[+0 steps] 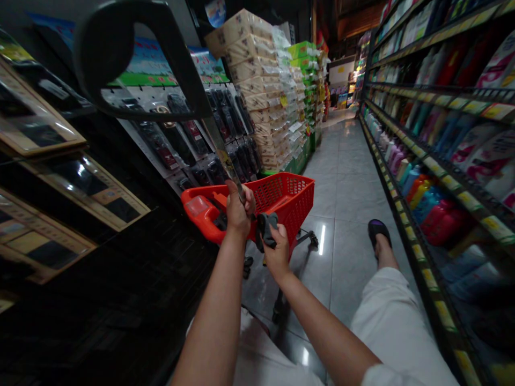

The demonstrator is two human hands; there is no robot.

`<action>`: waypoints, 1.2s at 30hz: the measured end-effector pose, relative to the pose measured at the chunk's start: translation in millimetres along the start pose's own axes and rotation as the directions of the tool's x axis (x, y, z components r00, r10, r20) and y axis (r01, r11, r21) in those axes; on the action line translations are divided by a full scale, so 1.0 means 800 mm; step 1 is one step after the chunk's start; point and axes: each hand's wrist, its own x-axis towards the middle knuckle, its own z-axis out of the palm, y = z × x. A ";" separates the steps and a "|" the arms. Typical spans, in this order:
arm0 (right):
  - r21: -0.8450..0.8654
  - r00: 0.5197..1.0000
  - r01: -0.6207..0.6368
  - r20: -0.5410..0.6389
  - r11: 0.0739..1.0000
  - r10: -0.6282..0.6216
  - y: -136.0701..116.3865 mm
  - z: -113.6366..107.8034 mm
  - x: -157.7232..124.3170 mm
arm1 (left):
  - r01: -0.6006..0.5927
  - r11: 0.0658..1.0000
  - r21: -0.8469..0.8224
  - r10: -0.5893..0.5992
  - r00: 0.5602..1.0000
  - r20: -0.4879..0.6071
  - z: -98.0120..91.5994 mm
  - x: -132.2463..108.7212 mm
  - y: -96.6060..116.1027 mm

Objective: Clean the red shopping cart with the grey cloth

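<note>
My left hand is closed round the metal shaft of a long stick with a dark looped handle. The handle looms large at the upper left, close to the camera, and a yellowish label shows on the shaft. Just below and to the right, my right hand grips a dark grey, rounded piece; whether it joins the stick's lower end I cannot tell. Right behind both hands stands a red plastic shopping cart with perforated basket walls.
Shelves of bottles line the aisle's right side. On the left are framed boxes and hanging black packaged goods. Stacked cartons rise beyond the cart. A grey tiled floor runs ahead; my slippered foot is at the right.
</note>
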 end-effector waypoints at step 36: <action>-0.083 0.966 -0.198 -0.184 0.977 0.180 0.098 0.006 -0.073 | -0.013 1.000 0.019 0.013 1.000 0.011 0.009 0.002 0.001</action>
